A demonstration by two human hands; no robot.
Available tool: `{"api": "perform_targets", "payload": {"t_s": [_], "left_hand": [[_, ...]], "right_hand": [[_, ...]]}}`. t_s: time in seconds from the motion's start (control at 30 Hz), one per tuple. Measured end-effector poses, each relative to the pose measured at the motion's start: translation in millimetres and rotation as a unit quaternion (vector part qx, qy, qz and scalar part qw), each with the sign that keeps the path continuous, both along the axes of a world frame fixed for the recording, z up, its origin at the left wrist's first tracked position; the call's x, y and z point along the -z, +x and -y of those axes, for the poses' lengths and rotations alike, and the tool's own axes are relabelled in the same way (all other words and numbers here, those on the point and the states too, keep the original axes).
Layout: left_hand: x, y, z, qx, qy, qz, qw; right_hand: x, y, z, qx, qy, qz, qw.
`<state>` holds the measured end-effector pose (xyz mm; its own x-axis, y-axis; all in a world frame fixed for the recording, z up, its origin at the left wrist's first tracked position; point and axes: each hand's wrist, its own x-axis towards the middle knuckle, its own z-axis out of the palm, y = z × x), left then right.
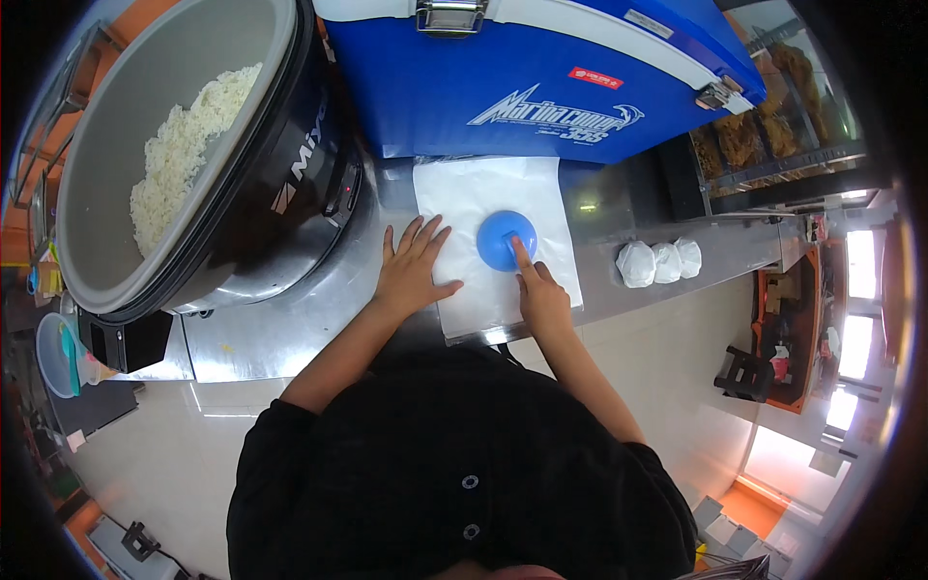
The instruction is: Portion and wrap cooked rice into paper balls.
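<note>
A stack of white wrapping paper (464, 188) lies on the steel counter. On it sits a round blue plastic bowl or mould (496, 243), seemingly upside down. My right hand (544, 290) reaches over the paper, its index finger extended onto the blue piece and the other fingers curled. Spread flat, my left hand (417, 268) rests at the paper's left edge, fingers apart, holding nothing. To the left, cooked white rice (188, 145) lies in a large open rice cooker (290, 181). Several white paper-wrapped bundles (637, 264) stand in a row on the counter at the right.
A blue cooler box (536, 80) with metal latches stands just behind the paper. At the upper right is a glass case holding fried food (739, 138). A clear plastic tub (54, 355) with a teal utensil stands at the far left, beyond the rice cooker.
</note>
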<state>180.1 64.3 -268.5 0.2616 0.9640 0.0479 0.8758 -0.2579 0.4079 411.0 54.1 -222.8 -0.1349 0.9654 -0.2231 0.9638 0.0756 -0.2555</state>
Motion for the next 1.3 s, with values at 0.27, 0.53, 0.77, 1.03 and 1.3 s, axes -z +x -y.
{"api": "perform_targets", "payload": {"t_s": [0.27,0.53,0.77,1.03,1.3], "left_hand": [[-3.8,-2.8,0.2,0.003,0.000,0.020,1.000],[-18.0,1.8,3.9,0.010,0.046,0.075,0.996],[-14.2,95.2,-2.5,0.368,0.003,0.152,0.917],[22.8,187.5,-11.1,0.246,0.104,0.123,0.956],[35.8,198.2,4.2,0.202,0.108,0.098,0.968]], "right_hand": [[7.8,10.0,-20.5,-0.029,0.076,-0.102,0.991],[-27.3,60.1,-27.1,0.236,-0.031,-0.487,0.840],[-45.0,65.5,-76.8,-0.135,0.131,-0.148,0.971],[-57.7,34.3,-104.4,-0.384,0.023,0.062,0.921],[-6.4,82.6,-114.2,-0.417,0.043,-0.045,0.907]]}}
